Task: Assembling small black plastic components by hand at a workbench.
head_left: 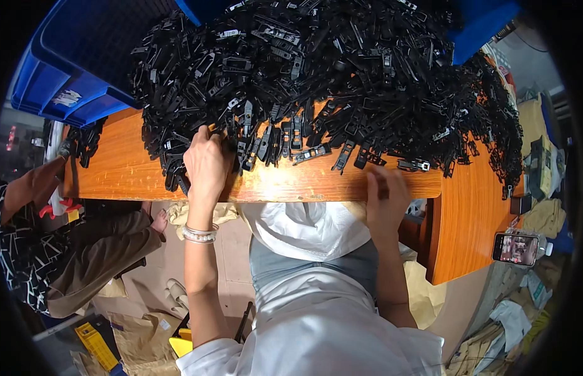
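A large heap of slim black plastic parts (285, 56), some with small pale or metallic bits, covers most of the wooden table (273, 186). My left hand (207, 160) is at the heap's near left edge, its fingers curled in among the parts. Whatever those fingers hold is hidden behind the hand. To its right, several parts (285, 139) lie roughly side by side on the wood. My right hand (388, 191) is over the table's front edge, just below some loose parts (413, 165). Motion smears its fingers, and I cannot make out anything in them.
A blue plastic crate (78, 69) stands at the far left, and another blue piece (482, 28) at the far right. Another person (72, 250) sits at the left. A phone (515, 249) leans by the table's right side. Bags (144, 338) lie on the floor.
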Tool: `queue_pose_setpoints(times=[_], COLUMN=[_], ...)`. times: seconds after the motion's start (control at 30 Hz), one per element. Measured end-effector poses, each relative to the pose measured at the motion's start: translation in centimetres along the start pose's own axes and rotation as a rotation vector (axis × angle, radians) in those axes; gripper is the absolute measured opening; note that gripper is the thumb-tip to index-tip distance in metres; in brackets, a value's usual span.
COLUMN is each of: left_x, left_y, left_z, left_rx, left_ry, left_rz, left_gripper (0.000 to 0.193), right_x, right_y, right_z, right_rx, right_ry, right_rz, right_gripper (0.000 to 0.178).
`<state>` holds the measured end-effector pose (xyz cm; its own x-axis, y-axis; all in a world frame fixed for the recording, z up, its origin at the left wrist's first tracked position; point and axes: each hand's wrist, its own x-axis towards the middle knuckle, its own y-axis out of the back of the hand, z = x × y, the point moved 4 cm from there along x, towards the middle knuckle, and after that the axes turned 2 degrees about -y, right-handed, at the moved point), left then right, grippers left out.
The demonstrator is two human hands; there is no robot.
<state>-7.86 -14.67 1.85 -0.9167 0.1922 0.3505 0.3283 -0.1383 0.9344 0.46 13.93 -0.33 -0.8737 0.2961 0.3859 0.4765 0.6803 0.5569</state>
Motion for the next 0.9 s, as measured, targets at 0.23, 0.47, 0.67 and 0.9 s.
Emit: queue_pose_setpoints(times=[0.23, 0.47, 0.67, 0.9], left_x=[0.1, -1.5, -3.3, -4.3], left_y=[2.2, 1.9, -2.1, -2.2], left_z=[-0.1, 3.5, 9.5, 11.9], left_rx=[0.038, -0.96, -1.705, -1.912], left_ry=[0.055, 0.354, 0.441, 0.458], left_rz=[0.014, -0.039, -0.484, -0.615], left_gripper=[0.017, 0.011, 0.033, 0.016], right_x=[1.0, 0.5, -0.6, -0.3], right_y=[-0.3, 0.2, 0.2, 0.5], right_z=[1.8, 1.5, -1.7, -4.0], right_rx=[-0.186, 0.109, 0.267, 0.279], right_ry=[0.011, 0.019, 0.214, 0.437], right_rz=[0.046, -0.013, -0.079, -0.208], right_gripper=[0.011, 0.011, 0.018, 0.025])
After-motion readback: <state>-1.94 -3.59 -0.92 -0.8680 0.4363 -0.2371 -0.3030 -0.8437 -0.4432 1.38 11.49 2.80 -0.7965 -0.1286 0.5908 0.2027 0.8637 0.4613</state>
